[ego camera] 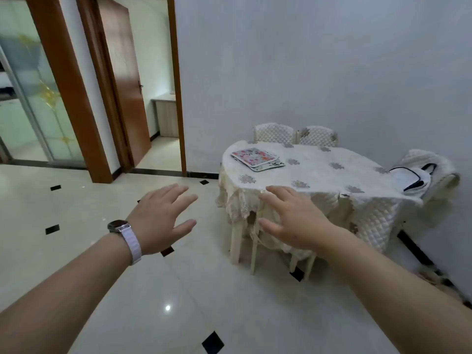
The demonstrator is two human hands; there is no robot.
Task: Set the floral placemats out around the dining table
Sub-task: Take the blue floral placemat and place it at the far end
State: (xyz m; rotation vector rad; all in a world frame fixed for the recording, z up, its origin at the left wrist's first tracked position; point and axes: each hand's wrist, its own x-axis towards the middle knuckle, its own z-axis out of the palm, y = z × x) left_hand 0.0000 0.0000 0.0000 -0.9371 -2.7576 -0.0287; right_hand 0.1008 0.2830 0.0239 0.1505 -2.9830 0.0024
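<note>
- The left grip (163, 215), a bare hand with a watch (120, 226) at the wrist, is released: fingers spread, palm down, holding nothing, over the tiled floor (76, 251).
- The right grip (291, 218) is likewise released and empty, fingers splayed, stretched toward the near edge of the bench (332, 172) but not touching it as far as I can tell.
- The floral placemats (256, 158) lie in one loose stack near the left end of the bench, toward its far edge, the top one skewed across those beneath. How many there are I cannot tell.
- A white bag (413, 178) with dark handles rests at the right end of the bench; quilted chairs (296, 135) stand at the far edge, another at the right end.
- By my reading the task is at its very start: the approach, with no mat yet set out.
- The next move calls for stepping closer, reaching over the near edge to the stack, and peeling off the top mat without dragging the tablecloth (319, 164).
</note>
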